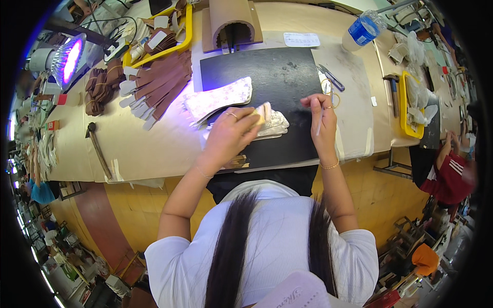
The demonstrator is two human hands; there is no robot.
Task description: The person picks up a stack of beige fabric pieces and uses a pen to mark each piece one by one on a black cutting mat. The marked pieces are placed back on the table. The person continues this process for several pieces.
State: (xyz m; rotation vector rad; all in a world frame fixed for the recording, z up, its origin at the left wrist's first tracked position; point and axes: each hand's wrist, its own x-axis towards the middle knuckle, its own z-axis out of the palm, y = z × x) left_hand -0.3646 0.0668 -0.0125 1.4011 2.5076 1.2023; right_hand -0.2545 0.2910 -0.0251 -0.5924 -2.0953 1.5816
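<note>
My left hand [233, 131] is closed on a small pale yellow-and-white piece [264, 113], held over the black mat [267, 61]. Beneath and beside it lie flat, pale patterned pieces [277, 126], stacked loosely. Another patterned piece [221, 97], brightly lit, rests just beyond my left fingers. My right hand [323, 120] is raised over the mat's right edge, its fingers bent around a thin pale stick [319, 124]. The stick's exact kind is too small to tell. Close beyond that hand are a utility knife [333, 78] and scissors with yellow handles [336, 99].
Brown straps with white ends [164, 84] fan out at left, near a hammer [98, 149] and a lit lamp [67, 60]. Behind stand a yellow tray [189, 31], a cardboard arch [231, 18] and a water bottle [363, 30]. Another hammer [393, 92] lies at right beside a yellow basket [411, 131].
</note>
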